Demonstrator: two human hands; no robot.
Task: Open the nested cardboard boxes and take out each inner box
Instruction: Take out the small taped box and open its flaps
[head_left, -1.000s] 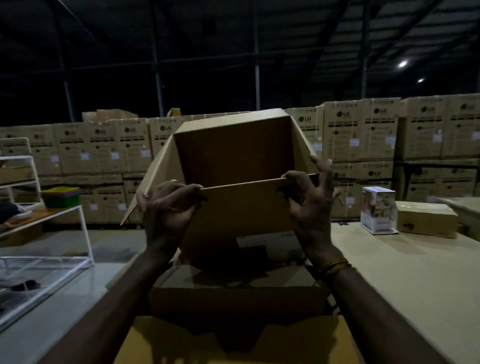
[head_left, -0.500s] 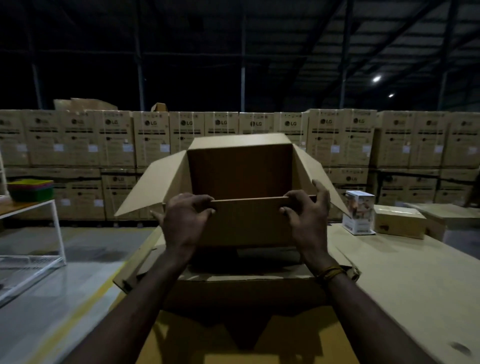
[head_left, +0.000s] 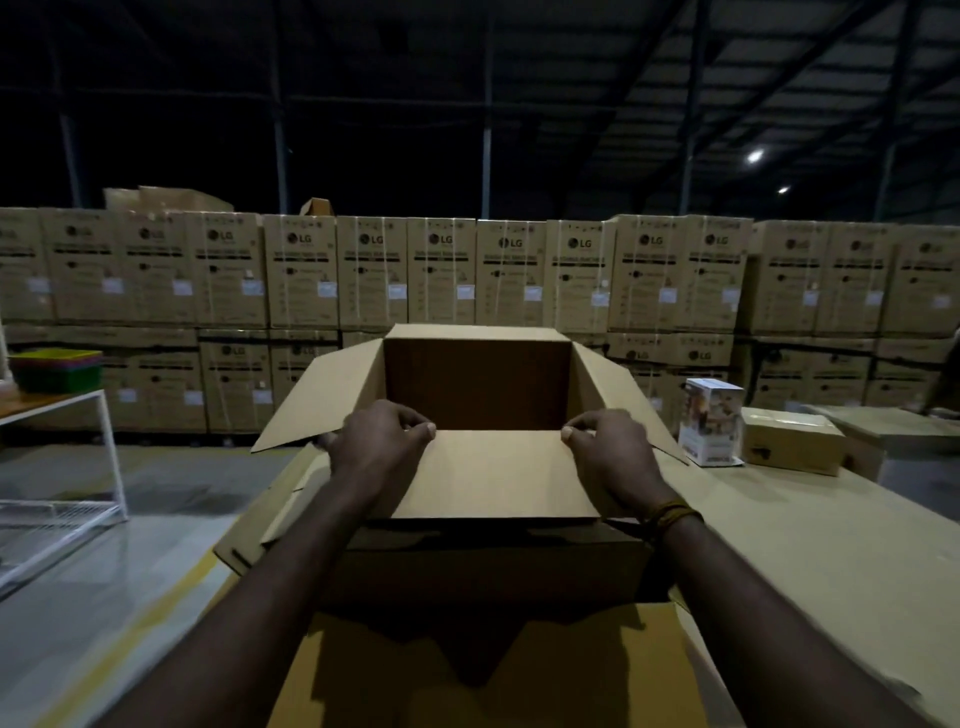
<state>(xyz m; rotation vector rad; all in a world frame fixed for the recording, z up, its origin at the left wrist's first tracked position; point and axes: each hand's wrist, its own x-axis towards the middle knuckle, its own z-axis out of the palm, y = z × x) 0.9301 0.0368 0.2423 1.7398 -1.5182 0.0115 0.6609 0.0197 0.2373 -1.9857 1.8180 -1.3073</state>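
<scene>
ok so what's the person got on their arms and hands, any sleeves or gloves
No gloves and no sleeves in view: both forearms are bare right down to the bottom of the frame. The left hand has nothing on it, no rings or watch that can be made out. The right hand is bare too, but its wrist carries a wristband of a few thin yellow-brown cords.

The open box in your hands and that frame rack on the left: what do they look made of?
Open box: plain brown cardboard, matte and unprinted, with thin flaps that fold stiffly at creases; probably corrugated, though no edge fluting shows. Both the left hand and right hand pinch its near flap. Frame rack: looks like white-coated metal tubing with a wire-grid shelf below; the dim light leaves this uncertain.
</scene>
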